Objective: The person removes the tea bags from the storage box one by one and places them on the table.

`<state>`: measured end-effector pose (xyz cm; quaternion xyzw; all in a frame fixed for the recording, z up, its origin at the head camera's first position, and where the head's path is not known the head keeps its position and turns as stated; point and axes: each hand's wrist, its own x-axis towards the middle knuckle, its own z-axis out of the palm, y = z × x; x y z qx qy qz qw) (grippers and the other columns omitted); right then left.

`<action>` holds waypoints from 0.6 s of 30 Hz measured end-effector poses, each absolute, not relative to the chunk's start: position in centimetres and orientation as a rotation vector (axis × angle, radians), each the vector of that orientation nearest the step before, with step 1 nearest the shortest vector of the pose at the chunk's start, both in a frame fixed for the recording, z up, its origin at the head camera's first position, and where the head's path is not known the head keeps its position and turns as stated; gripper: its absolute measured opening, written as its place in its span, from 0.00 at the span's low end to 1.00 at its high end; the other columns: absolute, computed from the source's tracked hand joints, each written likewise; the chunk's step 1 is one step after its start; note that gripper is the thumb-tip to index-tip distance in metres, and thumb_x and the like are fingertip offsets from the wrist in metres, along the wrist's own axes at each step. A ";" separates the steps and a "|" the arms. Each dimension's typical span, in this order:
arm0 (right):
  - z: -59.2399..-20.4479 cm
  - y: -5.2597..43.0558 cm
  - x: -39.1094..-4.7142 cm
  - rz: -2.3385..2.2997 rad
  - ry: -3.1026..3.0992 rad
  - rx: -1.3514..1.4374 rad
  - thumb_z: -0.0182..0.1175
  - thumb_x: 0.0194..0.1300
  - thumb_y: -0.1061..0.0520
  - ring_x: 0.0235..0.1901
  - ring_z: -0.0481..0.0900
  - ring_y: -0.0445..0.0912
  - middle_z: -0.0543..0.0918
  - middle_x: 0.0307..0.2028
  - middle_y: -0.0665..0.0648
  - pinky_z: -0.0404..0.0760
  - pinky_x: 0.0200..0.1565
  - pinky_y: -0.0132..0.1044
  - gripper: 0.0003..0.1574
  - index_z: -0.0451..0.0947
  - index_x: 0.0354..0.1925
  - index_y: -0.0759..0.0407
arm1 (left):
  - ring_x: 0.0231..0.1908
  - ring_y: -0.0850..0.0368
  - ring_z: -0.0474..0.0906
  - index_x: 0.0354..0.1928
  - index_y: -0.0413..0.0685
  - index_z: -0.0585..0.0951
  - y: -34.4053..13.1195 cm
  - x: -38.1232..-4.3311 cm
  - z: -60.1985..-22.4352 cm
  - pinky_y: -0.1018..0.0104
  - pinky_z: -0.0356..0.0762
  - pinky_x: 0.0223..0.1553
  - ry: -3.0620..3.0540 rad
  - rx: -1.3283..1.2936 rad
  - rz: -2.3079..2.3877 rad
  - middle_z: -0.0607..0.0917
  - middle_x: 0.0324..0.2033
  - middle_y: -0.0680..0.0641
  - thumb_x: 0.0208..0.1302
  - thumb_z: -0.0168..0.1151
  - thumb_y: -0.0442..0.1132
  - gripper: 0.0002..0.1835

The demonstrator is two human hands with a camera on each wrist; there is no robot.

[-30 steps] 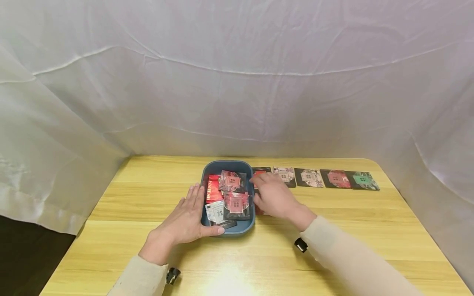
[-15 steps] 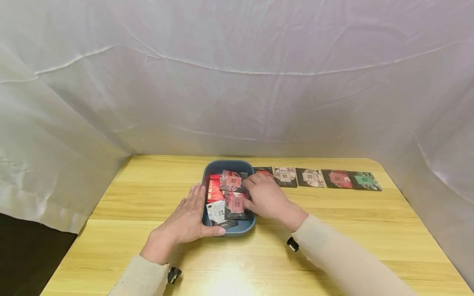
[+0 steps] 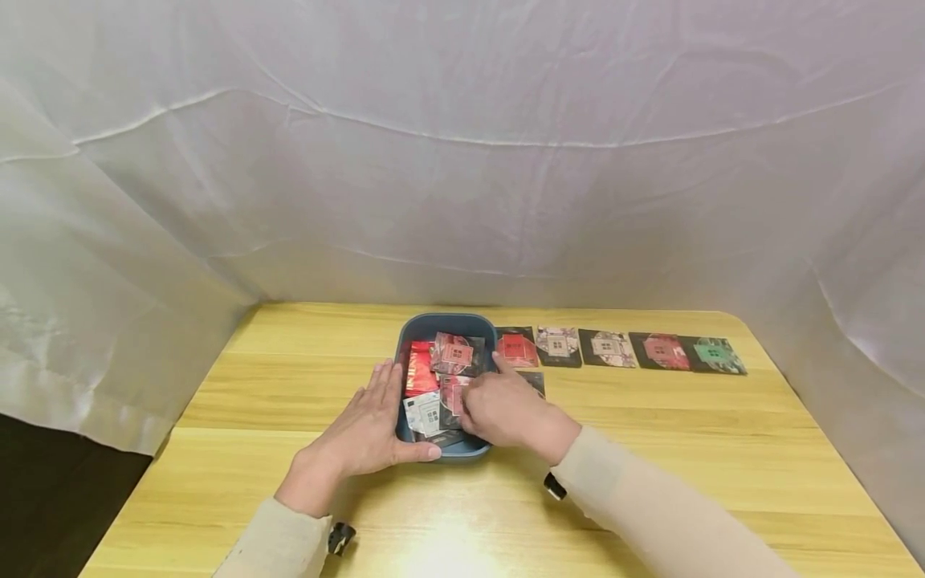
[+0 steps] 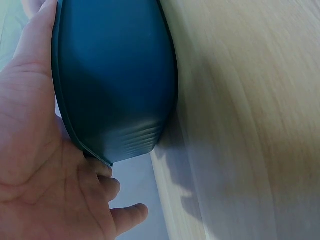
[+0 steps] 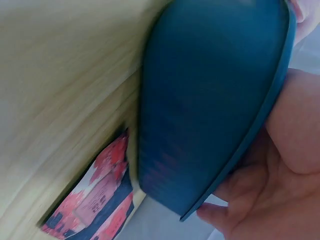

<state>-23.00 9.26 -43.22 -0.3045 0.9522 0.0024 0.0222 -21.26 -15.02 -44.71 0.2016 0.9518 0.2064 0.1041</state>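
Seemingly, my straight-fingered left hand (image 3: 364,421) steadies the box (image 4: 115,75) from nine o'clock. My right hand (image 3: 502,409) half-covers a packet (image 3: 451,392), grip unclear.

One blue bin (image 3: 448,323) is counted, on one wooden table (image 3: 303,385)! Right of the bin, five row sachets (image 3: 605,347) are tallied, and one front sachet (image 3: 536,380) (half covered, but it is counted) is spotted before them. In the bin, at least five are made out: one red sachet (image 3: 421,372), one white sachet (image 3: 425,414), two pink-labelled sachets (image 3: 458,354), one dark sachet (image 3: 446,438); the exact total is hidden by overlap. At the bin, one left hand (image 3: 361,425) and one right hand (image 3: 504,409) are seen.
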 end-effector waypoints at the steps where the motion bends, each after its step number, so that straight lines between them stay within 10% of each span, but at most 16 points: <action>1: -43.2 9.2 -22.9 0.017 2.931 -0.937 0.58 0.77 0.44 0.51 0.87 0.51 0.87 0.31 0.49 0.56 0.79 0.65 0.21 0.78 0.26 0.48 | 0.84 0.38 0.35 0.84 0.36 0.40 -15.0 -21.3 -44.7 0.36 0.47 0.81 2.805 0.591 0.608 0.39 0.84 0.34 0.52 0.69 0.80 0.78; 13: -43.2 8.2 -22.6 -0.009 2.898 -1.030 0.64 0.73 0.46 0.58 0.85 0.49 0.88 0.40 0.47 0.60 0.78 0.64 0.11 0.80 0.34 0.47 | 0.84 0.37 0.35 0.84 0.36 0.39 -15.0 -21.2 -44.6 0.36 0.47 0.81 2.803 0.587 0.623 0.39 0.84 0.33 0.53 0.69 0.79 0.77; 18: -43.1 8.1 -23.4 0.039 2.919 -0.967 0.74 0.64 0.39 0.60 0.83 0.52 0.88 0.51 0.53 0.64 0.78 0.58 0.25 0.83 0.47 0.54 | 0.84 0.37 0.36 0.84 0.36 0.40 -15.0 -21.2 -44.7 0.35 0.49 0.81 2.801 0.589 0.635 0.40 0.84 0.33 0.52 0.70 0.79 0.77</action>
